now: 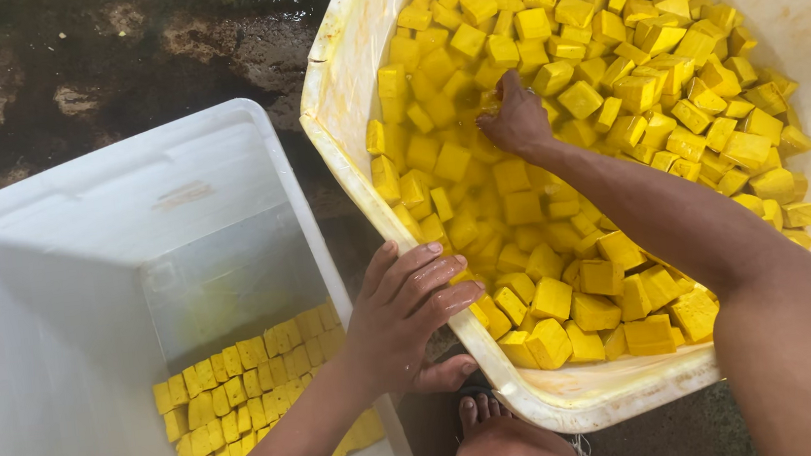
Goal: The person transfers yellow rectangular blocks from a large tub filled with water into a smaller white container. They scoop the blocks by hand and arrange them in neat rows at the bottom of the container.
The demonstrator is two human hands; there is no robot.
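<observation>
Both hands are busy: the right hand (pixel 517 120) pinches yellow square blocks (pixel 579 99) in the big stained white tub (pixel 342 85); the left hand (pixel 409 319) lies spread on its rim, beside a white plastic bin (pixel 78 220) on the wet dark floor (pixel 63 72).

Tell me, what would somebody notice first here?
The heap of bright yellow cubes filling the big stained tub on the right, with the right hand reaching into it. Next, the left hand resting on that tub's rim, beside a white bin holding neat yellow rows.
</observation>
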